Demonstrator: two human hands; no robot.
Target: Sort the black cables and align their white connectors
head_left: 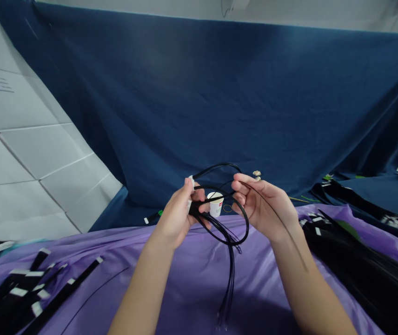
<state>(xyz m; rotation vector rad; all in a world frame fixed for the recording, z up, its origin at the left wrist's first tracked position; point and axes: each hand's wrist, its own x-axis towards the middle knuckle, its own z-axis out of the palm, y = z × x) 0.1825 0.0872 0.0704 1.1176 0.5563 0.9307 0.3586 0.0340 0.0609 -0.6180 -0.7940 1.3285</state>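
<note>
A looped bundle of black cables (246, 224) hangs between my hands above a purple cloth. My left hand (182, 211) is closed on the bundle near its white connectors (191, 182). From there, loose cable ends dangle below the loop. Pinched in the fingers of my right hand (263, 204) is a thin black wire (276, 211), whose free end trails down over my right forearm. Part of the loop passes by the right fingertips. Behind the cables, between the hands, stands a white paper cup (215, 204).
Purple cloth (188, 298) covers the surface in front. Black cable bundles with white ends (21, 288) lie at the left, and a long black bundle (362, 265) lies at the right. A blue curtain (220, 93) hangs behind, beside white boxes (45, 153).
</note>
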